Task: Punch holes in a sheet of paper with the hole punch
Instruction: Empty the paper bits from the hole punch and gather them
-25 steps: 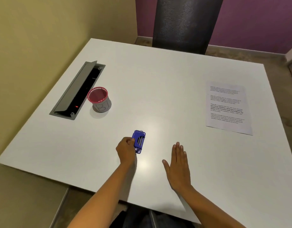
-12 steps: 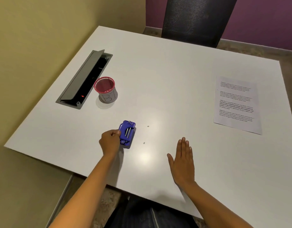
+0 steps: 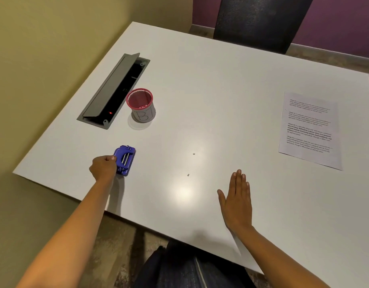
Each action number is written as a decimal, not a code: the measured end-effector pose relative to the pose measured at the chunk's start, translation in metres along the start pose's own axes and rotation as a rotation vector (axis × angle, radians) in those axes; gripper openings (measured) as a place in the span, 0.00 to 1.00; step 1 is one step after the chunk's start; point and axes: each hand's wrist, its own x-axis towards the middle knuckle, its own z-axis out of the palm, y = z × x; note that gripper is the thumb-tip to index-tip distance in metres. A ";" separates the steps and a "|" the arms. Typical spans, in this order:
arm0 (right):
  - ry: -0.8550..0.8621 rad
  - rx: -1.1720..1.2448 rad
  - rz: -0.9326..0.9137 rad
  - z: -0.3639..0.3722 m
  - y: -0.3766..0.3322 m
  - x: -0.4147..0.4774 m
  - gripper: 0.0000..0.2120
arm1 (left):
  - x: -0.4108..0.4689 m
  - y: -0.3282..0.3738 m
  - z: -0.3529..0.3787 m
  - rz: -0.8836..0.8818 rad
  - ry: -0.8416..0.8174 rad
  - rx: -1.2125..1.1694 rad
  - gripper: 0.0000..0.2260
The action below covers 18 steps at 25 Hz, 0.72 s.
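Note:
A small blue hole punch (image 3: 125,160) stands on the white table (image 3: 210,96) near its front left edge. My left hand (image 3: 103,166) grips the punch at its left side, fingers curled round it. The printed sheet of paper (image 3: 309,129) lies flat at the far right of the table, well away from both hands. My right hand (image 3: 237,199) rests flat on the table with straight fingers, holding nothing. Two tiny white paper bits (image 3: 193,154) lie on the table between the punch and my right hand.
A pink-rimmed mesh cup (image 3: 141,104) with a white label stands left of centre, beside an open grey cable hatch (image 3: 115,90) set into the table. A dark chair back (image 3: 260,19) stands behind the far edge. A yellow wall runs along the left.
My left hand has slid the hole punch leftward across the table, leaving two small paper bits where it stood. My right hand stays flat.

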 end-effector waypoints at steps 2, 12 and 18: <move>-0.004 0.012 0.000 0.000 0.000 0.000 0.36 | 0.008 -0.002 -0.001 -0.012 0.011 0.010 0.06; 0.005 0.054 -0.001 0.003 0.003 0.001 0.34 | 0.013 -0.009 0.003 0.052 0.030 0.029 0.09; 0.110 0.477 0.125 -0.013 -0.013 0.013 0.24 | -0.055 -0.009 0.028 0.432 0.047 0.043 0.11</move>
